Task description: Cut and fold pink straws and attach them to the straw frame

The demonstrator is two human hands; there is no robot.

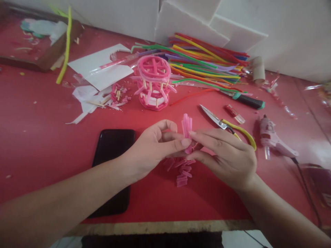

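Observation:
A small upright bundle of short pink pipe cleaner pieces (187, 127) is pinched between the fingers of my left hand (157, 143). From the other side, the fingertips of my right hand (224, 151) close on the same bundle. Below both hands, more cut pink pipe cleaner pieces (183, 175) lie loose on the red table (160, 203); my hands partly hide them. Beyond them stands a round pink cage-like model (154, 82) with pale stick posts and pink pieces jutting from its sides.
A black phone (111, 148) lies beside my left wrist. Yellow-handled scissors (219, 120), a glue stick-like red tube (234, 113) and a pink glue gun (274, 137) are at right. Behind lie colourful pipe cleaners (207, 65), a black-handled cutter (249, 101), white paper (103, 69) and scraps (119, 96).

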